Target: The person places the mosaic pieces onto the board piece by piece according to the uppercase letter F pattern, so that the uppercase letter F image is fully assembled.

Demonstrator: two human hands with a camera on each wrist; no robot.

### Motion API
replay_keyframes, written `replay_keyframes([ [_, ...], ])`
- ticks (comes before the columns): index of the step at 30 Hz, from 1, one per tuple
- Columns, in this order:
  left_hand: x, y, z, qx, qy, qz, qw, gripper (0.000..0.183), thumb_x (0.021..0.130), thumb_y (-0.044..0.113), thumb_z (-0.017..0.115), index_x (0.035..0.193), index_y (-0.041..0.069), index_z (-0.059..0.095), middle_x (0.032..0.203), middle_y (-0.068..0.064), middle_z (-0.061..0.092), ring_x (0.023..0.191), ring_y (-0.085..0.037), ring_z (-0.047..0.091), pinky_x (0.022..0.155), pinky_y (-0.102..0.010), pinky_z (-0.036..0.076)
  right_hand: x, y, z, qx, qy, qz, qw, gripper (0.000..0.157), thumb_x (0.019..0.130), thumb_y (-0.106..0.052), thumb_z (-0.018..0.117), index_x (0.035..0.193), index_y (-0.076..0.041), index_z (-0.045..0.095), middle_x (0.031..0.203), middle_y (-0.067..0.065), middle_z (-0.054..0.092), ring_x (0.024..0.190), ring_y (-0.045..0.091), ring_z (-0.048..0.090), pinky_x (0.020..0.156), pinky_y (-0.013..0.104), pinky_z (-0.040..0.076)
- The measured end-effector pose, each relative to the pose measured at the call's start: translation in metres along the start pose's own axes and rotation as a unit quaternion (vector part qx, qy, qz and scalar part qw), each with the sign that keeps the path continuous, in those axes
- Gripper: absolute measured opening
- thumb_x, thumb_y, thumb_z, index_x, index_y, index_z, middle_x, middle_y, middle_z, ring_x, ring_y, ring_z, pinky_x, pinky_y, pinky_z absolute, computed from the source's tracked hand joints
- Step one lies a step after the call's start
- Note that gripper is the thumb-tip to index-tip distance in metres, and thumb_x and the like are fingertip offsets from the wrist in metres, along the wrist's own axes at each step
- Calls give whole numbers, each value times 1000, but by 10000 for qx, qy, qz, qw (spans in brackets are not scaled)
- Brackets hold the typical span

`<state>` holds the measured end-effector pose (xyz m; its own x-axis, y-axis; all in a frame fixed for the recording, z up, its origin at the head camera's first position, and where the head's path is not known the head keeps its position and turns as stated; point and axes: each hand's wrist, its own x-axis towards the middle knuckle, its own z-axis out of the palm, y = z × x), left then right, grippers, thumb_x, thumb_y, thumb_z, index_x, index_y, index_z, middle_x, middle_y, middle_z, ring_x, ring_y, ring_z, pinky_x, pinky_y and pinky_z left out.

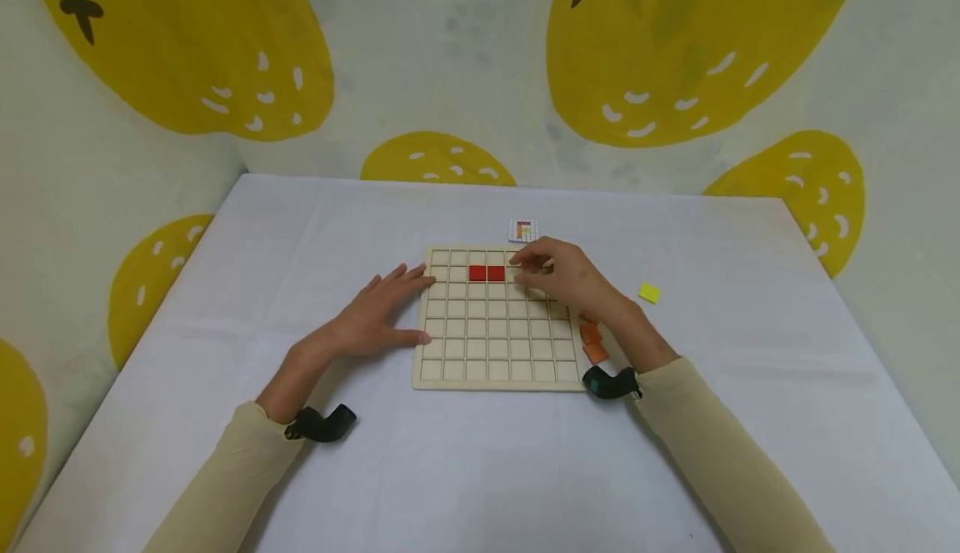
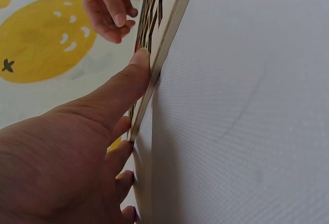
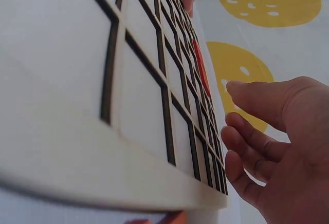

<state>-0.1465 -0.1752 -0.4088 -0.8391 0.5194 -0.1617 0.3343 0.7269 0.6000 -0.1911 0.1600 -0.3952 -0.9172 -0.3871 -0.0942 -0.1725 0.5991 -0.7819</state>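
A square wooden grid board lies on the white tabletop. Two red square tiles sit side by side in neighbouring cells of its second row from the far edge. My left hand has its fingers spread, with thumb and fingertips touching the board's left edge; the left wrist view shows the thumb on the rim. Over the board's far right part, my right hand hovers with loosely bent fingers. In the right wrist view, thumb and fingers stand apart and no tile shows between them.
Several orange tiles lie against the board's right edge, partly under my right forearm. A yellow tile lies farther right. Beyond the far edge is a small card with a coloured grid pattern. A patterned wall backs the table.
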Motion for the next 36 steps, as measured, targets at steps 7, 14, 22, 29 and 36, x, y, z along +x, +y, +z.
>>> replay_keyframes([
  [7,-1,-2,2,-34,-1,-3,10000,88,89,37,82,162,14,38,175,-11,22,164,-39,9,131,-66,4,-6,6,-6,-206,103,89,9997,27,99,-25,73,124,-13,72,121,6,69,112,25,62,100,43,53],
  [14,-2,-2,2,-7,-50,-34,10000,89,90,37,82,163,17,36,176,-8,20,165,-37,7,131,-64,3,-12,13,-15,-323,230,11,9992,25,99,-22,73,122,-12,73,117,7,69,107,23,61,95,40,54],
  [22,1,-1,1,18,-27,-4,10000,89,89,37,82,163,17,36,176,-8,20,165,-37,7,131,-65,3,-17,20,-23,-380,290,28,9989,25,99,-21,73,122,-11,73,119,6,69,107,23,61,92,38,53],
  [29,3,-1,1,57,-45,-18,10000,89,89,37,83,162,17,37,176,-8,20,165,-37,7,131,-66,4,-23,24,-28,-424,351,90,9984,24,98,-22,73,121,-13,73,117,5,69,105,22,61,92,38,53],
  [36,2,-1,1,40,0,1,10000,88,89,36,83,162,16,37,176,-10,21,164,-39,9,130,-67,4,-28,28,-33,-504,441,167,9976,23,98,-21,73,120,-11,73,115,6,70,104,22,61,91,36,53],
])
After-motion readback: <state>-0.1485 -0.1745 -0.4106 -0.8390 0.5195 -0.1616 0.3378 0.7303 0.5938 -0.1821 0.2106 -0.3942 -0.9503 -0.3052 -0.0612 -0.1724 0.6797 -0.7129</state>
